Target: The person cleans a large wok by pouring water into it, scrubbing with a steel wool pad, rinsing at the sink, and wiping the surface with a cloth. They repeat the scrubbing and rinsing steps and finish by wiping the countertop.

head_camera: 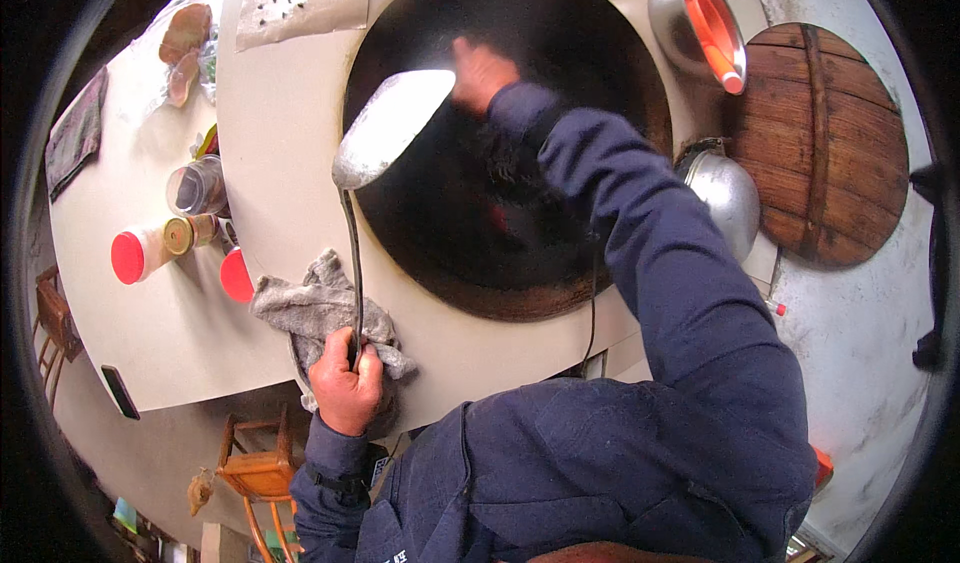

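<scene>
My left hand [346, 383] grips the thin dark handle of a metal wok spatula [397, 128], with a crumpled grey cloth [330, 300] lying just beside it on the counter. The spatula's broad bright blade reaches over the left rim of a large dark wok [487, 285] set into the counter. Over the wok, close to the blade's far edge, is my right hand [484, 75]. It is blurred, and whether its fingers touch the blade or hold anything cannot be made out. My right sleeve hides part of the wok.
At left stand jars with red lids [127, 257] and a clear plastic jar [196, 186]. A phone [120, 392] lies at the table edge. A steel bowl [675, 30] with an orange-red item, an upturned metal bowl [724, 195] and a round wooden lid [847, 150] are at right.
</scene>
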Available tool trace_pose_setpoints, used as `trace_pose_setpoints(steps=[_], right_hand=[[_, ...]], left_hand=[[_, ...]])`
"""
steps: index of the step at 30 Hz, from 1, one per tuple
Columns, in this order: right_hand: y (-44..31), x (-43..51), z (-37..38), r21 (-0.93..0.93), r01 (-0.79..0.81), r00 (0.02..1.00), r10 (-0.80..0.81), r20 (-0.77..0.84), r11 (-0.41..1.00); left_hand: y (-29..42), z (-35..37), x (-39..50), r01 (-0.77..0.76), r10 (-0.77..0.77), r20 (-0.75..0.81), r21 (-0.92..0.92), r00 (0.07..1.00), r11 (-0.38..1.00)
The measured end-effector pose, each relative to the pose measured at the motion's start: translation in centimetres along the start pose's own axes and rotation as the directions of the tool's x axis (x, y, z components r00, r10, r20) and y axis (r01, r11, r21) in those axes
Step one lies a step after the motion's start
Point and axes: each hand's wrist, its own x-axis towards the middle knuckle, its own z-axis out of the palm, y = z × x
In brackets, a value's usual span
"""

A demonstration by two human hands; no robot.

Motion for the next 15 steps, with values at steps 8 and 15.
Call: trace_pose_setpoints(steps=[8,15], right_hand=[[14.5,-2.1,-2.3,-0.269,0.0,0.99,-0.038,-0.135,0.963],[18.8,-17.8,-0.9,-0.338,0.06,0.949,0.051,0.311,0.939]], left_hand=[[-0.1,0.5,-0.1,-0.028,0.029,-0.028,0.016,0.999,0.999],[0.0,0.4,-0.3,-0.08,0.08,-0.025,0.01,0.996,0.997]])
